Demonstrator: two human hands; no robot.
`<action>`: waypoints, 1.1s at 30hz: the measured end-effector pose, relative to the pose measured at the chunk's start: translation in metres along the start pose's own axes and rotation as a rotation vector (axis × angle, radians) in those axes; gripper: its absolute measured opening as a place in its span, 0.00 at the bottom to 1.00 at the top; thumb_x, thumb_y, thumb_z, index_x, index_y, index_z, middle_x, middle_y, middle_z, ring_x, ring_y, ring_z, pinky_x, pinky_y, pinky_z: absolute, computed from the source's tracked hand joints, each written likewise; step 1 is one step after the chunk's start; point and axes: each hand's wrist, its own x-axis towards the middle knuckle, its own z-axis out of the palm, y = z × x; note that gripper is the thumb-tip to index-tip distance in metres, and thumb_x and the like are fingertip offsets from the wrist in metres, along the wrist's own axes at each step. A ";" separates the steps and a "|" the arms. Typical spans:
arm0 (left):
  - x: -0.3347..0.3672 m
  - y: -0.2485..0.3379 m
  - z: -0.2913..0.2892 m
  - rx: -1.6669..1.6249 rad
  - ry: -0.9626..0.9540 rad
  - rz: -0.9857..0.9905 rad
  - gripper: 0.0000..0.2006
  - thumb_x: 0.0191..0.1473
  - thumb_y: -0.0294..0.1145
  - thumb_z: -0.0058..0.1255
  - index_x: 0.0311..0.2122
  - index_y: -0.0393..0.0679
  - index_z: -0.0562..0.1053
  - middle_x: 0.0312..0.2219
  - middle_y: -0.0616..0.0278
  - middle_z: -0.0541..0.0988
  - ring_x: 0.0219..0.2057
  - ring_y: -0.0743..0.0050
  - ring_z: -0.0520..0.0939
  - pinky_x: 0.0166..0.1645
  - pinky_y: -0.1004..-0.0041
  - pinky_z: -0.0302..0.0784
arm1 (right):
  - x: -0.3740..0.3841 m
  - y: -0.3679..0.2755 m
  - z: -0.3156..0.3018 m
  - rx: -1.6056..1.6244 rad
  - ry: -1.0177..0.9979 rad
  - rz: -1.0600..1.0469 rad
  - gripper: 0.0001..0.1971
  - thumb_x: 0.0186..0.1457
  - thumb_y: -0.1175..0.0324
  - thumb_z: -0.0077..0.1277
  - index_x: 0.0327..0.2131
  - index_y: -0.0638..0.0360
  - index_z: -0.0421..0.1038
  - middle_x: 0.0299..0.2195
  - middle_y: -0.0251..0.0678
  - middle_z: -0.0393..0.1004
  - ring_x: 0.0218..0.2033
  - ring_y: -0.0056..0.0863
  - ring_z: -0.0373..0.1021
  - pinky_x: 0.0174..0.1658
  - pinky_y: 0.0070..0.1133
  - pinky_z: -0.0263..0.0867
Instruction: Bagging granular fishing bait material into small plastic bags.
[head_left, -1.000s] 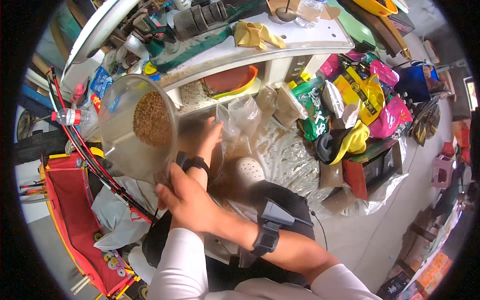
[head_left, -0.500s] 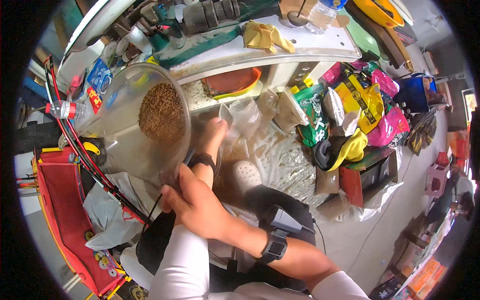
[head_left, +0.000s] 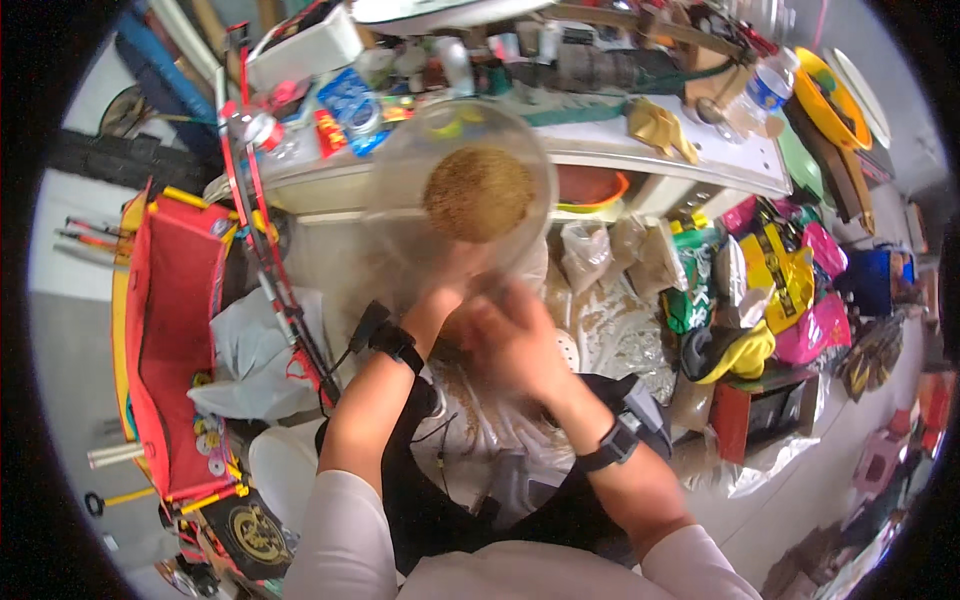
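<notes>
A large clear plastic bowl (head_left: 395, 205) with brown granules (head_left: 480, 195) heaped in it is up in front of me, blurred by motion. My left hand (head_left: 455, 275) is at its near side and appears to grip it; the fingertips are partly hidden and smeared. Just right of it, my right hand (head_left: 515, 335) is in front of the bowl's near edge. Its fingers are too blurred to show whether they hold anything. A black strap (head_left: 398, 348) is around my left wrist, and a dark watch (head_left: 610, 445) around my right.
Behind the bowl runs a white bench (head_left: 310, 190) crowded with bottles and packets. A yellow cloth (head_left: 660, 130) lies on it. Colourful bags (head_left: 780, 285) and an open red-sided box (head_left: 765, 415) stand at right. Fishing rods (head_left: 265, 230) and a red bag (head_left: 180, 330) are at left.
The bowl has moved right, in front of me. My right hand has left the bowl's near rim and shifted right, while my left hand has come to the bowl. My crossed arms have parted.
</notes>
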 end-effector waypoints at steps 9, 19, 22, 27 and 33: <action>-0.053 0.026 -0.102 0.372 0.240 0.071 0.06 0.52 0.25 0.44 0.28 0.38 0.73 0.19 0.68 0.73 0.22 0.82 0.72 0.26 0.75 0.67 | 0.007 -0.004 -0.005 -0.174 0.048 -0.016 0.04 0.58 0.72 0.39 0.35 0.61 0.61 0.18 0.32 0.65 0.15 0.21 0.61 0.19 0.18 0.60; -0.071 -0.036 -0.189 0.766 0.520 0.274 0.09 0.47 0.28 0.44 0.31 0.35 0.73 0.21 0.53 0.76 0.24 0.67 0.76 0.29 0.67 0.69 | 0.009 0.021 0.021 -0.576 -0.114 0.116 0.06 0.57 0.72 0.40 0.38 0.61 0.60 0.17 0.31 0.64 0.13 0.17 0.59 0.16 0.16 0.56; -0.080 -0.004 -0.178 0.775 0.511 0.242 0.10 0.44 0.29 0.43 0.31 0.37 0.73 0.25 0.45 0.76 0.28 0.52 0.77 0.32 0.61 0.69 | 0.011 0.032 0.026 -0.918 -0.081 0.142 0.09 0.55 0.70 0.42 0.38 0.64 0.61 0.22 0.39 0.69 0.19 0.28 0.67 0.23 0.23 0.63; -0.089 0.035 -0.159 0.873 0.430 0.163 0.08 0.43 0.29 0.43 0.29 0.37 0.72 0.26 0.43 0.75 0.32 0.43 0.76 0.35 0.58 0.70 | 0.022 0.067 0.014 -1.118 -0.064 -0.274 0.06 0.54 0.71 0.43 0.34 0.63 0.61 0.18 0.33 0.67 0.15 0.19 0.62 0.18 0.20 0.58; -0.089 0.034 -0.152 0.817 0.533 0.321 0.07 0.36 0.28 0.47 0.20 0.34 0.70 0.20 0.42 0.74 0.26 0.42 0.76 0.32 0.57 0.71 | 0.011 0.063 0.045 -1.157 -0.066 -0.304 0.17 0.51 0.73 0.42 0.46 0.67 0.59 0.31 0.46 0.71 0.31 0.33 0.68 0.37 0.26 0.64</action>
